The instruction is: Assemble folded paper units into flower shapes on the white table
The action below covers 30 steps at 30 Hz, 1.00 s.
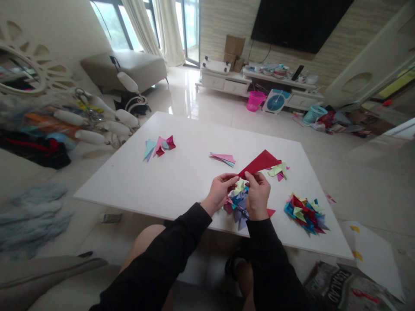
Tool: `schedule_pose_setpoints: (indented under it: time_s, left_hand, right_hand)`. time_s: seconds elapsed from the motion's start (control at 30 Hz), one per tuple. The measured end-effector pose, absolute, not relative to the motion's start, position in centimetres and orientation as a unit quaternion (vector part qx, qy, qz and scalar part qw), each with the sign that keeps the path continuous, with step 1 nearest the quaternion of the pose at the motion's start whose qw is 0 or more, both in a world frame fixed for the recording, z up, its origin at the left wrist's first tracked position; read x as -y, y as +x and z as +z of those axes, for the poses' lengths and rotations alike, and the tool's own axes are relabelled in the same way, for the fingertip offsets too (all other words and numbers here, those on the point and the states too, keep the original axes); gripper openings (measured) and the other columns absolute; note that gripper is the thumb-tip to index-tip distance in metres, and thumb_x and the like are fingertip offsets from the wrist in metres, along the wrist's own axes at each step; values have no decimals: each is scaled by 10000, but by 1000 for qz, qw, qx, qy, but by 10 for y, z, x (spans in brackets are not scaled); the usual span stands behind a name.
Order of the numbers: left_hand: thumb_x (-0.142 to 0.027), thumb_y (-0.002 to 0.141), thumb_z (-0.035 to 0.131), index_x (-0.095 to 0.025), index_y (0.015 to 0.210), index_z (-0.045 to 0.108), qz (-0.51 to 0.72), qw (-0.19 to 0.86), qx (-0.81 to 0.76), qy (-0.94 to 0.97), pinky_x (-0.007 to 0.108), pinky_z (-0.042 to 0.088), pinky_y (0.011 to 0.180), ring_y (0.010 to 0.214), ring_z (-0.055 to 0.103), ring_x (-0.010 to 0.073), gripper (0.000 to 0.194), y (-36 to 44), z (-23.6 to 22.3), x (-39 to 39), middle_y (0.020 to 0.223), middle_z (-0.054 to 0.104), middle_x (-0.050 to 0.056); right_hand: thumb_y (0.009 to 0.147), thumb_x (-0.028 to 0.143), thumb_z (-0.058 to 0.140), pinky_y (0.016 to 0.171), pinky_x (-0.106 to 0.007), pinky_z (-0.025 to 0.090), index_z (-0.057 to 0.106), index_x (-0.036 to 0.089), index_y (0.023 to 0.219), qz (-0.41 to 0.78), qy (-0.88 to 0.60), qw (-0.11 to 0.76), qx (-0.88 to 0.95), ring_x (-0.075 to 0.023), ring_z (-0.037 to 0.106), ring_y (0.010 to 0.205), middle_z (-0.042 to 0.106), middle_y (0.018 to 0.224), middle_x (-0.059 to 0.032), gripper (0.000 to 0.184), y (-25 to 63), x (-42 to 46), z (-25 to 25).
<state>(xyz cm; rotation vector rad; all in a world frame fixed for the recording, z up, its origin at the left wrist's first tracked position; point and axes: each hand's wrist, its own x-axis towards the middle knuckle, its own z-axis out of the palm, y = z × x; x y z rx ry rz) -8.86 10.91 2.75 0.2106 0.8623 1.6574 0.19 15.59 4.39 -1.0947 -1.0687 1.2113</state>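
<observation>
Pinching red paper between left hand and right hand; long axis toward 2 o'clock.
Left fingers grip the narrow near tip; right grips the lower edge just beside it, nearer the wide end, which points at a pale-green folded piece. Multicoloured heap below, at 6; thin paper stack at 11; second heap at 4. White surface runs widest toward 9; near edge passes under black sleeves.

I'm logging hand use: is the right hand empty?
No, the right hand holds the folded red paper, with the left hand at its narrow end.
</observation>
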Motion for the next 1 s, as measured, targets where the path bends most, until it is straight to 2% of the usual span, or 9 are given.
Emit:
schedule_pose_setpoints:
  time_s: [0.2, 0.37, 0.47, 0.57, 0.77, 1.0]
  left_hand:
    - [-297, 580, 912, -147, 908, 717, 745, 527, -394, 104, 214, 378, 530, 551, 538, 69, 410, -97, 22, -112, 676, 634, -18]
    - [-245, 602, 873, -155, 967, 701, 719, 508, -434, 193, 237, 411, 560, 510, 528, 80, 413, -120, 25, -112, 607, 594, -49]
    - [-245, 630, 837, -150, 938, 694, 716, 461, -469, 234, 250, 418, 565, 509, 553, 96, 352, -138, 28, -111, 596, 592, -42]
    - [-240, 654, 797, -158, 926, 678, 731, 428, -479, 230, 249, 426, 573, 538, 589, 106, 308, -151, 29, -110, 639, 600, -37]
    - [-240, 670, 774, -176, 975, 630, 755, 411, -478, 181, 238, 413, 565, 553, 595, 99, 343, -164, 29, -107, 708, 625, -32]
    - [-288, 657, 805, -163, 936, 612, 775, 399, -481, 94, 234, 408, 588, 550, 575, 81, 362, -187, 34, -103, 752, 667, -6]
  right_hand:
    - [606, 345, 837, 593, -240, 404, 649, 188, 802, 555, -470, 558, 399, -126, 649, 658, 683, 739, 27, 313, 2, -158, 46]
    - [686, 393, 775, 529, -224, 403, 608, 225, 846, 539, -473, 608, 341, -111, 623, 647, 678, 789, 36, 286, 12, -168, 48]
    - [654, 329, 784, 492, -202, 396, 632, 230, 842, 542, -473, 627, 298, -93, 589, 619, 668, 775, 40, 261, 21, -174, 46]
    - [598, 270, 825, 507, -186, 421, 678, 219, 828, 573, -470, 608, 286, -77, 587, 611, 665, 750, 43, 278, 23, -174, 43]
    - [525, 251, 899, 592, -206, 492, 733, 180, 798, 588, -462, 571, 339, -84, 626, 624, 695, 710, 27, 327, 12, -171, 38]
    - [561, 311, 938, 649, -264, 552, 761, 164, 895, 606, -446, 499, 430, -141, 704, 667, 739, 743, -10, 405, -3, -166, 23]
